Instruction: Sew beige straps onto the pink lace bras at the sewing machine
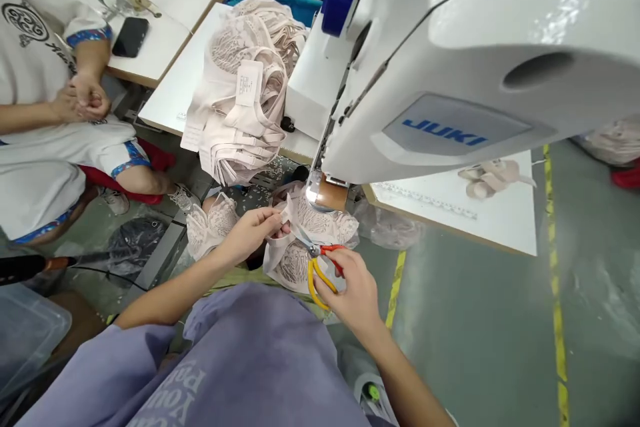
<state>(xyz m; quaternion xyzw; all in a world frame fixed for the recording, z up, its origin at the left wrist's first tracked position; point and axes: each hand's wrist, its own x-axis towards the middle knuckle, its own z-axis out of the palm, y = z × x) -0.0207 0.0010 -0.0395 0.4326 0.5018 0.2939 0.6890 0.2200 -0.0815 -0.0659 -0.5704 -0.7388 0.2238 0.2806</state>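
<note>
My right hand [354,287] grips a pair of scissors [315,251] with one red and one yellow handle, the blades pointing up and to the left. With closed fingers, my left hand [256,230] pinches the edge of a beige lace bra [293,264] close to the blades. This bra hangs over my lap, below the sewing machine head; the exact bit between my left fingertips is too small to make out. Another lace cup [213,224] lies under my left wrist.
A white JUKI sewing machine [450,120] looms overhead at the right. Stacked beige bras [245,94] lie on the white table [167,90] ahead. Fabric pieces [490,179] rest on the right tabletop [515,224]. At the left sits another person [45,80], near a black phone [131,36].
</note>
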